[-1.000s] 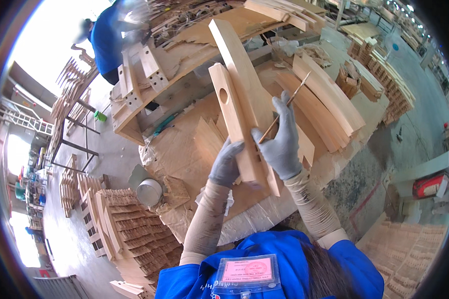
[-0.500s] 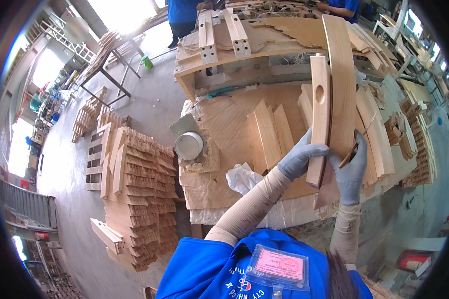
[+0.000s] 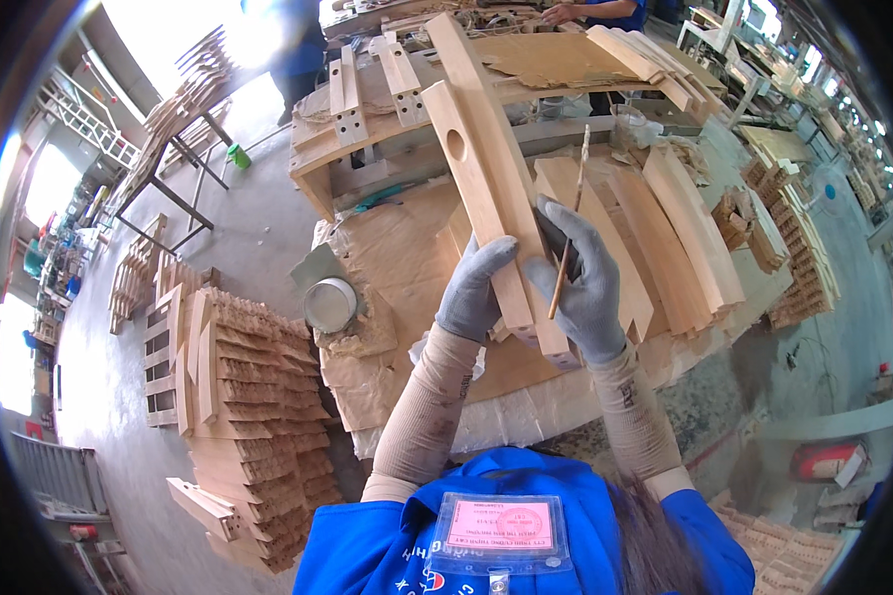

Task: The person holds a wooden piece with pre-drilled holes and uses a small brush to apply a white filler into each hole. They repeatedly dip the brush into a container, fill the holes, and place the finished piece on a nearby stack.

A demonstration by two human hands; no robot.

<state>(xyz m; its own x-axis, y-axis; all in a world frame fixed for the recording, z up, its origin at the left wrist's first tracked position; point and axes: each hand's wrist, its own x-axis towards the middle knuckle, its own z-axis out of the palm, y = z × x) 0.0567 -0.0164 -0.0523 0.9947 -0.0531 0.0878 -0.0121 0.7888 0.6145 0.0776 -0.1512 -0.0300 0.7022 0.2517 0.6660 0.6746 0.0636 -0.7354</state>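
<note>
Two wooden pieces [image 3: 486, 188] between left hand [image 3: 474, 290], right hand [image 3: 583, 288].

we see workbench [image 3: 526, 397] | brown paper cover [image 3: 407, 248] | curved wooden slats [image 3: 675, 228] at 2 o'clock | metal tin [image 3: 329, 303] at 9 o'clock

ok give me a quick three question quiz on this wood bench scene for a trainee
1. True or false: both grey-gloved hands, left hand and right hand, grip the long pale wooden piece with an oval hole.
2. What else does the right hand hold? A) thin wooden stick B) hammer C) tape roll
3. Which side of the hands is the round metal tin on?

Key: 1 true; 2 A; 3 the person's left
</note>
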